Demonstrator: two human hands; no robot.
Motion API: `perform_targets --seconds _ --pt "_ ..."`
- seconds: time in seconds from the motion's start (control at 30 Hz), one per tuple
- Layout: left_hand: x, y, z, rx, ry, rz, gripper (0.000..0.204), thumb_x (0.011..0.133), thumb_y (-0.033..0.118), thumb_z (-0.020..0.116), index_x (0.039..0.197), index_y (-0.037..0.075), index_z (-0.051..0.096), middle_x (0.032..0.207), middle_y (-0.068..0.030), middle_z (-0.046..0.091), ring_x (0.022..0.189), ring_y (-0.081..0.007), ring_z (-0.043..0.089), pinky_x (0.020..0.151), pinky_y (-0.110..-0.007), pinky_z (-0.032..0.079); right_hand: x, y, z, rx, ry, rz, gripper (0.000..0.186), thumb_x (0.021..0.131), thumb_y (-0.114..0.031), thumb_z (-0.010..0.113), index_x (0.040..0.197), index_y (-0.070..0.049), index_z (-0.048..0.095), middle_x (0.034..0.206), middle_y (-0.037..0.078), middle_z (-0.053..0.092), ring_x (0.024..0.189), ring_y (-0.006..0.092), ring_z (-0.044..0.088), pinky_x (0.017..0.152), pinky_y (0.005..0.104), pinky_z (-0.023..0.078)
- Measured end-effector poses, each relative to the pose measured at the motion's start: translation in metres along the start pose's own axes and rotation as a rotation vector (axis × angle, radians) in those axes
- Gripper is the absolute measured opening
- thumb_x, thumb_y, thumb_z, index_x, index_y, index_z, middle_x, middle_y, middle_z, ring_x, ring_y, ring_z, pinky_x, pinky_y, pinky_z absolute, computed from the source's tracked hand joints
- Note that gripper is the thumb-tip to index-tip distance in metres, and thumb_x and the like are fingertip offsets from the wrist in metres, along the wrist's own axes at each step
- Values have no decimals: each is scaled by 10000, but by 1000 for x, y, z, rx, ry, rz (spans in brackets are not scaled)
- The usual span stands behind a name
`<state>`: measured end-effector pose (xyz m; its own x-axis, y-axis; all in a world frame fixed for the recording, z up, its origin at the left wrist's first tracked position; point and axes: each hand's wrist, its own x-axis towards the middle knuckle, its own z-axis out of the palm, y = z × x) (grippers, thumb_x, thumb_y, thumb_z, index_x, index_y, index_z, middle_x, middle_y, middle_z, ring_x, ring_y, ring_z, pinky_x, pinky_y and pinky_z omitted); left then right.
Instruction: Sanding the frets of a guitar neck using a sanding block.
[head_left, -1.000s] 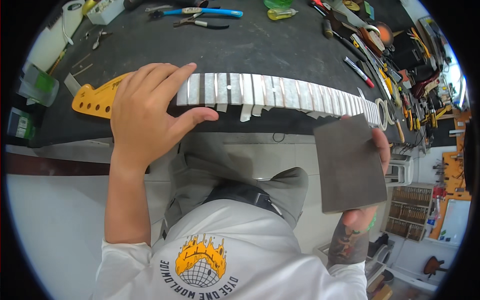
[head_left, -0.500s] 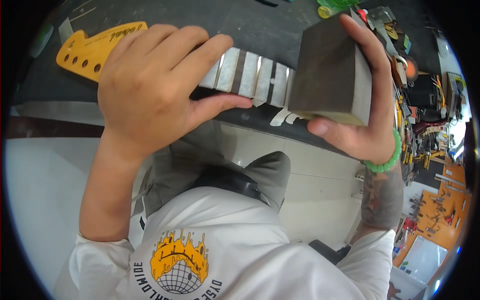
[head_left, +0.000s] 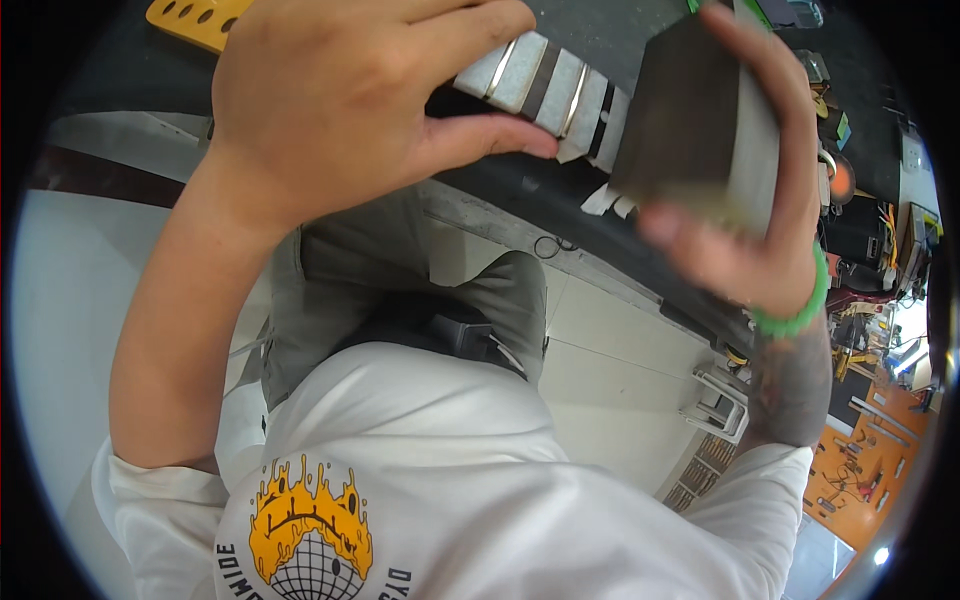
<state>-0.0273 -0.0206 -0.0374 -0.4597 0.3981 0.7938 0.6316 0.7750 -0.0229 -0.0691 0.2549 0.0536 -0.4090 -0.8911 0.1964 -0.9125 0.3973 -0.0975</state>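
A guitar neck (head_left: 532,80) lies along the black bench, its yellow headstock (head_left: 200,20) at the upper left. Pale tape strips cover the fretboard between bare metal frets, with dark bands showing between some of them. My left hand (head_left: 320,110) is wrapped over the neck from above, thumb along the near edge; its upper part runs out of the picture. In my right hand (head_left: 750,265), slightly blurred, is a dark rectangular block (head_left: 675,110) with a lighter side, gripped between thumb and fingers. The block covers the neck's right end; whether it touches the frets is hidden.
The bench's black edge (head_left: 560,215) runs just in front of my legs. Tools and small parts crowd the bench's right side, near an orange pegboard (head_left: 850,480). A white stool (head_left: 718,400) stands on the tiled floor below.
The view has shifted, so the neck and both hands appear higher and further right. My left hand keeps hold of the neck, and my right hand still grips the block.
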Motion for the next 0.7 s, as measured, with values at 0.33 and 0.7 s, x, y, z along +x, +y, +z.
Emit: perform_targets --seconds 0.33,0.7 --pt "-7 -7 17 -19 112 86 585 674 557 893 966 72 747 831 -33 666 706 -212 636 639 -330 473 1 18 14 167 153 -387 1226 641 -565 965 1523 16 342 1428 171 428 1321 287 487 1066 442 431" --pt "-4 -5 17 123 82 192 562 706 541 885 976 67 748 845 -48 662 703 -227 627 641 -345 447 -3 31 51 201 325 -22 1154 722 -573 921 1509 21 322 1340 148 454 1209 261 549 973 417 462"
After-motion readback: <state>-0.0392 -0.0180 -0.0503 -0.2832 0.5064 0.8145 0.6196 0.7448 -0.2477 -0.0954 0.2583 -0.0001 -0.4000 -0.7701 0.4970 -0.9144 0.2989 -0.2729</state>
